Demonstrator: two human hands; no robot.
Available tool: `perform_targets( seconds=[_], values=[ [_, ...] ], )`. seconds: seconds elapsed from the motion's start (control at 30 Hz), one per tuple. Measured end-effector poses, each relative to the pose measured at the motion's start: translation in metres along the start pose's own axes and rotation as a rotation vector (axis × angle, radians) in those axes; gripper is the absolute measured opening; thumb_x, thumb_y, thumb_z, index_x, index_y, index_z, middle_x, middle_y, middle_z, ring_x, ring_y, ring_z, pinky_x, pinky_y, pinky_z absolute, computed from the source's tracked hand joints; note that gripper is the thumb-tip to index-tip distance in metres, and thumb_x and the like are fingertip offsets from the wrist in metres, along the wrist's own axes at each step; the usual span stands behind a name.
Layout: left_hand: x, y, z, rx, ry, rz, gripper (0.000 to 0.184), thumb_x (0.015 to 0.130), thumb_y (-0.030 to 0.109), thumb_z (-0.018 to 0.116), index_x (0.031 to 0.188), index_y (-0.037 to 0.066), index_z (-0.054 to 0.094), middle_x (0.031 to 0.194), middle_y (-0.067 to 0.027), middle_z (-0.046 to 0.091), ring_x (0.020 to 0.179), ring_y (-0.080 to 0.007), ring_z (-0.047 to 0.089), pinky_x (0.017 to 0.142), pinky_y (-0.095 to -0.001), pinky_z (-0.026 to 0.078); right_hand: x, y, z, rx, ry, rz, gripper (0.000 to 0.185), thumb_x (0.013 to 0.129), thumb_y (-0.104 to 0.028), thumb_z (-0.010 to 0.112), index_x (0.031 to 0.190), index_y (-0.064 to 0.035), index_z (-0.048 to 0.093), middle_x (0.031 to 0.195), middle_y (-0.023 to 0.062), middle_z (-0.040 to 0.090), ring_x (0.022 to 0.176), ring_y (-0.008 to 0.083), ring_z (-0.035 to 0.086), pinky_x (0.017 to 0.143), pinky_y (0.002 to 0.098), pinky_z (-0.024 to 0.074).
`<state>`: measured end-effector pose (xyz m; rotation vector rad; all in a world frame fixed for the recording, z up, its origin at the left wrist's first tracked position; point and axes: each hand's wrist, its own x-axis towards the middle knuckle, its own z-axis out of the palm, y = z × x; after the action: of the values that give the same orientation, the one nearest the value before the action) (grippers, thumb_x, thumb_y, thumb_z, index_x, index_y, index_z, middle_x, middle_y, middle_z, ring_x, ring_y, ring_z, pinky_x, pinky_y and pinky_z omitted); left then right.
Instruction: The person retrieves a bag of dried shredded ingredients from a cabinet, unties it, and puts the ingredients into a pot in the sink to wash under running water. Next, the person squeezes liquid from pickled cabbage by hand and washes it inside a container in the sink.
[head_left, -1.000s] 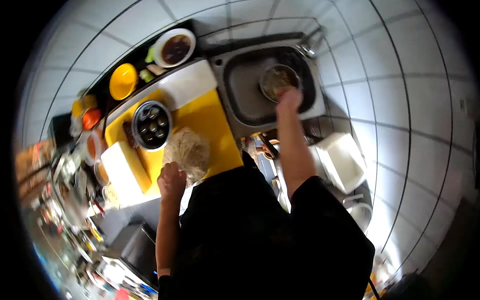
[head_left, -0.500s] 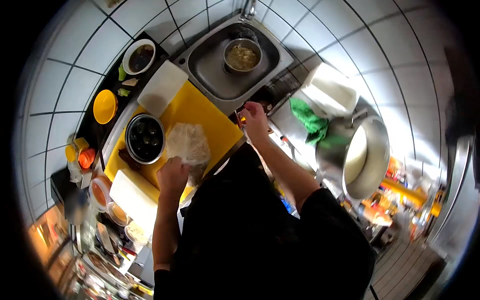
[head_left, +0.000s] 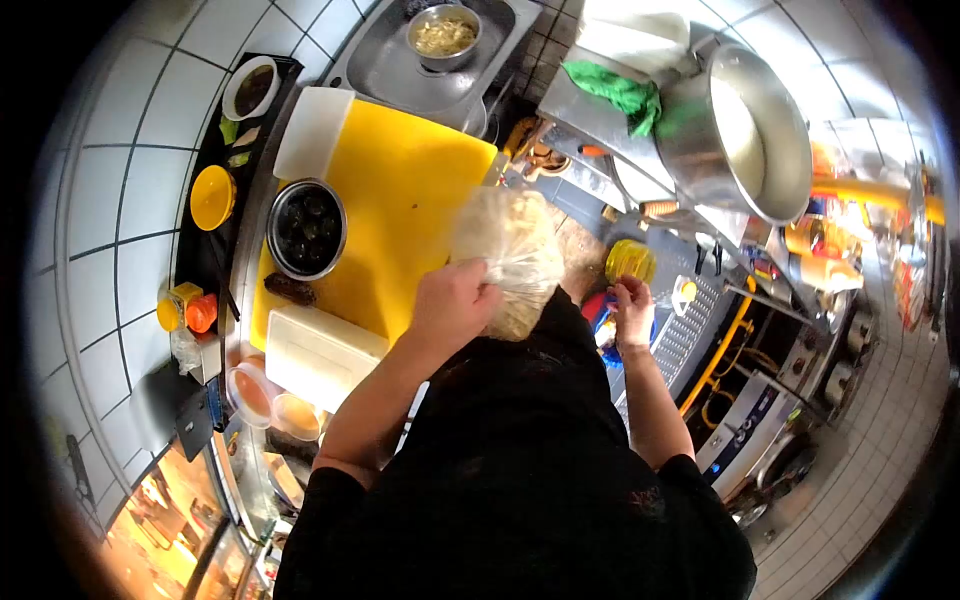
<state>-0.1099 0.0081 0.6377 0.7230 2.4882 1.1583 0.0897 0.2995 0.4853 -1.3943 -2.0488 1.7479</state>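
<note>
My left hand [head_left: 455,305] is closed round the gathered neck of a clear plastic bag [head_left: 528,255] with pale contents. The bag hangs in the air at the right edge of a yellow cutting board [head_left: 400,185], close to my body. My right hand [head_left: 632,315] is out to the right over the lower floor area, fingers curled together; whatever may be between them is too small to make out. Beyond its fingertips, lower down, stands a yellow container [head_left: 630,262]. On the board sits a steel bowl [head_left: 341,235] of dark pieces in liquid.
A sink [head_left: 375,75] holds a steel bowl of pale food [head_left: 443,38]. White containers [head_left: 315,130] and a lidded white box [head_left: 325,355] border the board. To the right are a green cloth [head_left: 615,92], a large steel pot [head_left: 690,135] and a yellow bar [head_left: 720,350].
The plastic bag has come up off the board, lifted rightward in my left hand. My right hand has moved from near the sink's corner to the lower right. The view has turned.
</note>
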Motion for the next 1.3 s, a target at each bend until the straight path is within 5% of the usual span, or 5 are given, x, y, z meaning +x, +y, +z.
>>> perform_targets(
  seconds=[0.17,0.3,0.57,0.9,1.3],
  values=[
    [-0.018,-0.008,0.084,-0.082,-0.198,-0.141,0.023,0.082,0.017,0.065,0.075,-0.002,0.054,0.065,-0.0239,0.056,0.061,-0.0428,0.058,0.056,-0.0478,0.045,-0.037,0.047,-0.036,0.006,0.056,0.049,0.024,0.098,-0.012,0.061,0.118,0.001,0.062,0.105,0.0098,0.069,0.092,0.0163,0.07,0.069,0.0264,0.0568],
    [-0.038,-0.039,0.149,-0.204,-0.301,-0.397,0.027,0.084,0.018,0.066,0.073,-0.004,0.055,0.059,-0.0186,0.057,0.06,-0.0278,0.066,0.054,-0.0408,0.048,-0.065,0.062,-0.055,0.039,0.037,0.101,0.028,0.095,-0.014,0.062,0.118,0.0035,0.064,0.103,0.0118,0.07,0.089,0.0162,0.069,0.071,0.0286,0.0581],
    [-0.075,-0.125,0.292,-0.916,-0.095,-1.13,0.028,0.09,0.009,0.056,0.111,-0.008,0.061,0.106,-0.0183,0.068,0.087,-0.0287,0.071,0.077,-0.0441,0.062,-0.064,0.193,-0.099,0.029,0.022,0.237,0.022,0.096,-0.007,0.063,0.116,0.0007,0.065,0.098,0.0081,0.071,0.086,0.0132,0.067,0.074,0.0266,0.0554],
    [-0.068,-0.2,0.378,-1.321,0.263,-0.986,0.037,0.089,0.008,0.053,0.124,-0.004,0.057,0.122,-0.0182,0.065,0.109,-0.0318,0.066,0.096,-0.0485,0.055,-0.059,0.366,-0.112,-0.004,-0.04,0.463,0.018,0.101,-0.008,0.059,0.117,-0.0014,0.065,0.113,0.0076,0.069,0.101,0.0163,0.068,0.078,0.0275,0.0544],
    [0.027,-0.251,0.307,-1.222,0.665,-0.24,0.046,0.096,0.012,0.046,0.139,-0.005,0.047,0.145,-0.0206,0.051,0.137,-0.0349,0.047,0.118,-0.0576,0.034,-0.048,0.388,-0.072,-0.063,-0.192,0.542,0.019,0.1,-0.008,0.058,0.117,-0.0008,0.064,0.103,0.0081,0.068,0.093,0.0132,0.064,0.075,0.0249,0.0509]
  ],
)
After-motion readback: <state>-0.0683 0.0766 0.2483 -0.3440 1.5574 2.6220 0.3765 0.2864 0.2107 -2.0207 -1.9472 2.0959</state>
